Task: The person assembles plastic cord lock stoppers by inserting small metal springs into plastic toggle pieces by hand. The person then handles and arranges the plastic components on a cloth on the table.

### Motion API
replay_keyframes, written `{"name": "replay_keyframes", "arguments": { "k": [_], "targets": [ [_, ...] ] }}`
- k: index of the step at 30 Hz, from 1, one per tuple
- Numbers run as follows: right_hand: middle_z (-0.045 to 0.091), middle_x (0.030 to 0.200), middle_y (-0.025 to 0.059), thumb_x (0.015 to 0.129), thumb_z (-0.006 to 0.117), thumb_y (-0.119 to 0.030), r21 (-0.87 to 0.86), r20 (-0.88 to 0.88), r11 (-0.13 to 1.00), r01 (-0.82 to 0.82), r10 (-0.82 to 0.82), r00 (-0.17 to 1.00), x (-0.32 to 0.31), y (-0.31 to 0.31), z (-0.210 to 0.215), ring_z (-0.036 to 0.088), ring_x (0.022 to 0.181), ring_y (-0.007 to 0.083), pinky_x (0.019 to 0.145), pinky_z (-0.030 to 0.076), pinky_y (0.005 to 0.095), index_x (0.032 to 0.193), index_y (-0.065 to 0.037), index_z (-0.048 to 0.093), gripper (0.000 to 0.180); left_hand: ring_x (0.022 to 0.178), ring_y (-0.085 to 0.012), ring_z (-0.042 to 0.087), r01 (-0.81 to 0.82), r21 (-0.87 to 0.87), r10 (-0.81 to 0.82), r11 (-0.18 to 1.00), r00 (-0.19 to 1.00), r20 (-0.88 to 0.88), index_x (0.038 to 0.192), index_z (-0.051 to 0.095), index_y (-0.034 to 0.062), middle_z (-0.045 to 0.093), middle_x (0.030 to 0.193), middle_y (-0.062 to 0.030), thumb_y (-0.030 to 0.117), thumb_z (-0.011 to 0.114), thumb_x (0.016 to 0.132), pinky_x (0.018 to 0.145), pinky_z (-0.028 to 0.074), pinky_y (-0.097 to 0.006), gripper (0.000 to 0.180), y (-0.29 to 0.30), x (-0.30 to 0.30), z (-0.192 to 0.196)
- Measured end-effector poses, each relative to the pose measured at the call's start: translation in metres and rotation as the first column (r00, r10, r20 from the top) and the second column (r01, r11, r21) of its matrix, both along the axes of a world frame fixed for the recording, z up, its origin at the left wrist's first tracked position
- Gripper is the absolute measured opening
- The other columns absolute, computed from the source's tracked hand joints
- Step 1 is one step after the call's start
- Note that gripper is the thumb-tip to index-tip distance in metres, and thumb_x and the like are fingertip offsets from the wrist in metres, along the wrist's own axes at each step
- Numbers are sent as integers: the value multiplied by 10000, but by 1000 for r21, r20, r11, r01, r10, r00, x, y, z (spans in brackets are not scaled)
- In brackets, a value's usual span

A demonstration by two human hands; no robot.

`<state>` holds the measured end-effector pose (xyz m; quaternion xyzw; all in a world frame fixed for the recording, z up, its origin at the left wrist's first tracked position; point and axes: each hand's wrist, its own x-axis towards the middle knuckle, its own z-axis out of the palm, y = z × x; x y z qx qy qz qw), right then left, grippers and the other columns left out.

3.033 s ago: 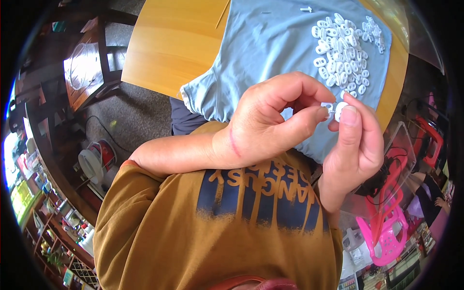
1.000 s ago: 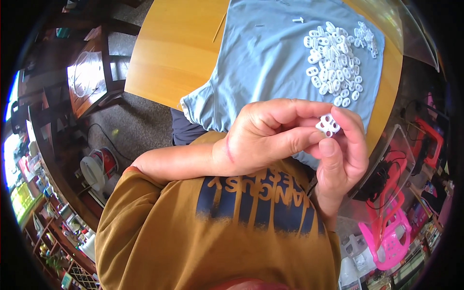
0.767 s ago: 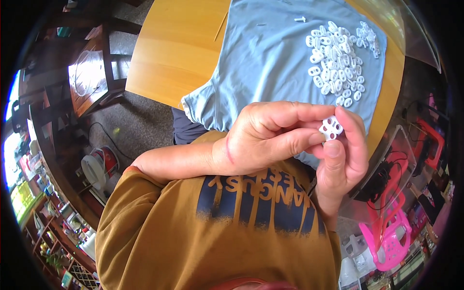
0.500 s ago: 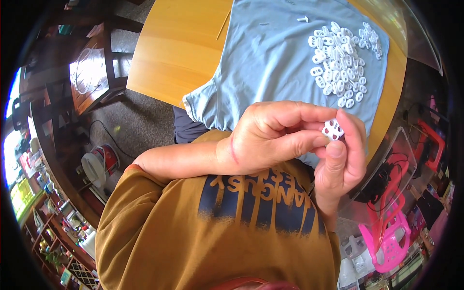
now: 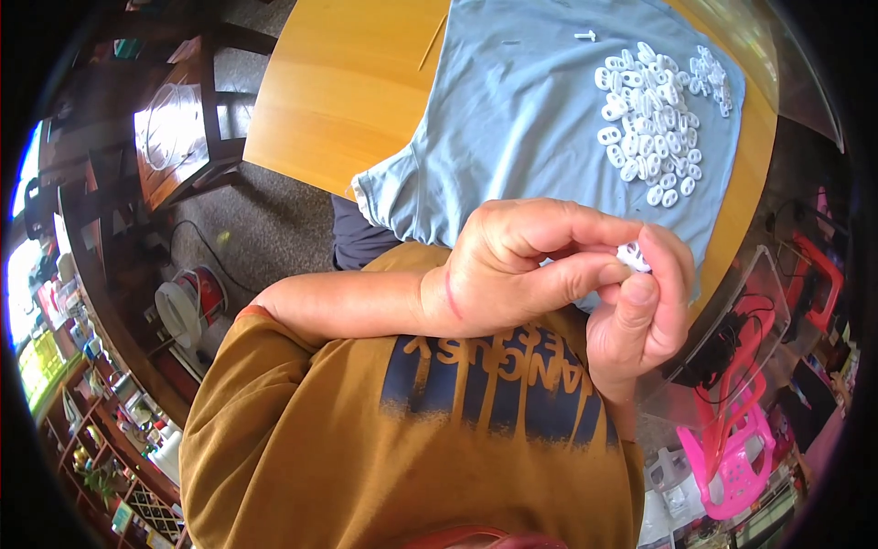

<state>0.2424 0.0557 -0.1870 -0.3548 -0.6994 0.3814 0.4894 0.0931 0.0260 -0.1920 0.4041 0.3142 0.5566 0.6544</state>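
Item in hand: one small white plastic piece with openings (image 5: 632, 257), raised over the lower right part of the cloth; partly covered by fingertips, so its finish cannot be told.

Left hand (image 5: 521, 263): thumb and forefinger pinched on the piece from its left side.

Right hand (image 5: 642, 320): thumb and forefinger closed about the same piece from the right.

Main stock: a loose heap of white oval plastic pieces (image 5: 646, 125), many showing paired holes, on light-blue fabric (image 5: 512, 119) spread over a yellow-brown wooden table (image 5: 347, 82).

Second lot: a smaller cluster of finer white plastic parts (image 5: 710, 80), just beyond the heap's upper right; individual shapes too small to tell.

Single: one white T-shaped plastic part (image 5: 586, 37), lying apart, upper left of the heap.

Progress, as judged: handling of the held piece is under way and appears unfinished, both hands being on it. Both lots are well stocked, suggesting much left; which, if either, counts as completed cannot be told. No separate finished lot is identifiable.
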Motion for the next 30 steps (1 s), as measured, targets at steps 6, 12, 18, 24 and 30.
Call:
{"name": "replay_keyframes", "arguments": {
  "k": [6, 12, 18, 24, 30],
  "targets": [
    [576, 958, 137, 915, 482, -130, 158, 20, 987, 21, -25, 1000, -1, -1, -3, 555, 751, 176, 593, 463, 262, 1032, 34, 591, 229, 935, -174, 605, -18, 55, 20, 998, 999, -39, 1147, 515, -71, 611, 1047, -157, -24, 540, 868, 813, 500, -283, 284, 0, 1, 0],
    [564, 991, 170, 914, 487, -162, 30, 44, 1000, -5, 4, 999, -10, -6, -5, 554, 837, 231, 714, 465, 318, 1076, 55, 549, 277, 954, -167, 589, 55, -151, -20, 987, 975, 223, 1165, 494, -62, 598, 1049, -134, -25, 500, 886, 836, 487, -294, 281, -3, -10, 4],
    [573, 979, 190, 905, 484, -149, -38, 89, 999, 38, -35, 995, -5, -12, -18, 547, 835, 241, 740, 448, 366, 1206, 87, 422, 388, 743, -88, 585, -108, -306, 148, 946, 982, 113, 1059, 561, -16, 607, 859, -35, 39, 579, 851, 666, 499, -227, 217, 1, -26, 2],
    [586, 837, 128, 866, 506, -30, 24, 413, 999, -45, 31, 910, 6, -9, -27, 554, 749, 242, 682, 446, 320, 999, 35, 587, 168, 752, -134, 593, -414, -317, 436, 853, 900, -2, 1079, 564, -24, 614, 884, -72, 16, 556, 850, 701, 494, -255, 233, 3, -71, -14],
    [598, 831, 121, 815, 555, 17, 84, 426, 996, -10, -27, 905, 8, -11, -41, 560, 717, 253, 634, 449, 328, 959, 28, 609, 153, 723, -145, 586, -572, -37, 560, 819, 813, -159, 1079, 549, -52, 610, 893, -101, 70, 572, 835, 675, 482, -258, 273, 80, -123, 22]
  ]
}}
